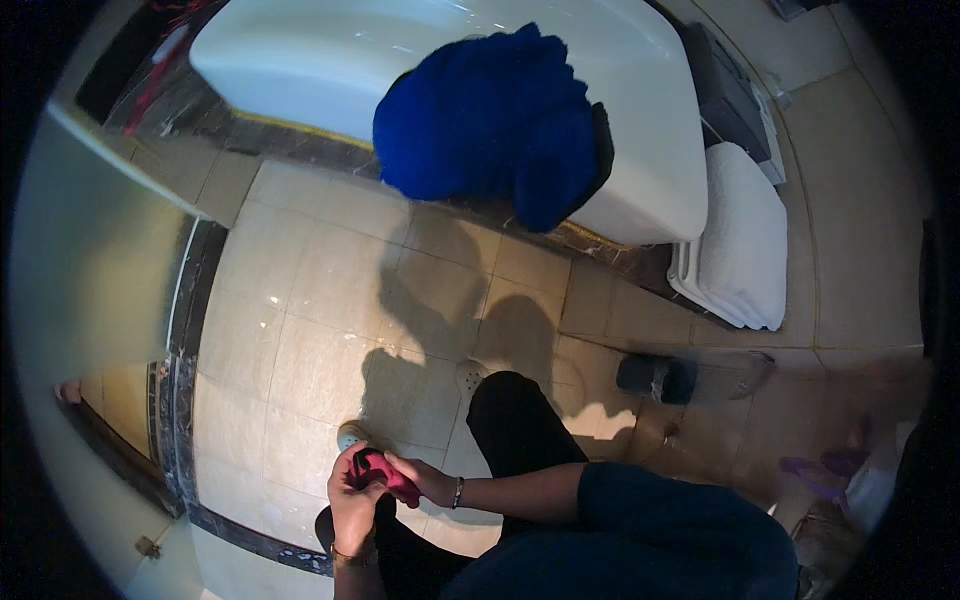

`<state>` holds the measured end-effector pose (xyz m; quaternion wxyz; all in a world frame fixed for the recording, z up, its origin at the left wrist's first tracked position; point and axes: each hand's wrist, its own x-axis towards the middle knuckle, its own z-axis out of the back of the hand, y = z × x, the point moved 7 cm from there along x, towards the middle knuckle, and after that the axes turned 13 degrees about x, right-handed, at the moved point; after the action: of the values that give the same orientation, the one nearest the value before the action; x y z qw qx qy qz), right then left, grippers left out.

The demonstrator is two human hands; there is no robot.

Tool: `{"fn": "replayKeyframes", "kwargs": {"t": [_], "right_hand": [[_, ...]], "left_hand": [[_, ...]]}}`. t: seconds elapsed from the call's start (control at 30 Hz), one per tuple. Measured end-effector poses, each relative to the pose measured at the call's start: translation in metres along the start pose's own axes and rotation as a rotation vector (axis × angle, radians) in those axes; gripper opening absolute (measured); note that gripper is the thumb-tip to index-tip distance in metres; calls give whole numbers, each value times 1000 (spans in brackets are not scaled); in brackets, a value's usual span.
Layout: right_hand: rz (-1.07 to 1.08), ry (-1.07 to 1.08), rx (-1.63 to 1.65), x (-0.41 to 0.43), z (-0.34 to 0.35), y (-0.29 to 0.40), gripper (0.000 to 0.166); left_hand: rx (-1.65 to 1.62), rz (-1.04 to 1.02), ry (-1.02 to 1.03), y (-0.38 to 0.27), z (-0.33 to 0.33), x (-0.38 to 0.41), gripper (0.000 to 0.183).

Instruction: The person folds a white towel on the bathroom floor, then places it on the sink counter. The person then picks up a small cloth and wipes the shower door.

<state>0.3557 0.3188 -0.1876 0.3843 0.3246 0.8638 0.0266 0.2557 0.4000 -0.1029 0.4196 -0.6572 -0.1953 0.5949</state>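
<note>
Low in the head view, both of my hands hold a small crumpled red-pink and black fabric piece (401, 489); its exact kind cannot be told. My left hand (351, 504) grips its black-edged end, with the thumb across the cloth. From the other side, my right hand (426, 478) pinches the pink part. The cloth is above the tiled floor, close to my knees. Farther off, a bright blue fleece-like cloth (480, 120) with dark trim lies bunched over the near rim of a white bathtub (292, 67).
Folded white towels (742, 240) rest on the ledge at the tub's right end, beside a grey box (727, 90). A dark container (656, 377) stands on the floor to the right. Along the left are a frosted glass panel (97, 255) and a dark stone threshold (196, 289).
</note>
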Motion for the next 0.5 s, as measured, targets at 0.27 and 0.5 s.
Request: {"fn": "replayKeyframes", "kwargs": {"t": [0.27,0.5], "right_hand": [[288,-233,45,-24,19,-11,36],[737,-632,151,-191,31,113,22]], "left_hand": [[155,187,117,-81,-21,-41,24],[708,-375,139,-196,-76,-64,35]]}}
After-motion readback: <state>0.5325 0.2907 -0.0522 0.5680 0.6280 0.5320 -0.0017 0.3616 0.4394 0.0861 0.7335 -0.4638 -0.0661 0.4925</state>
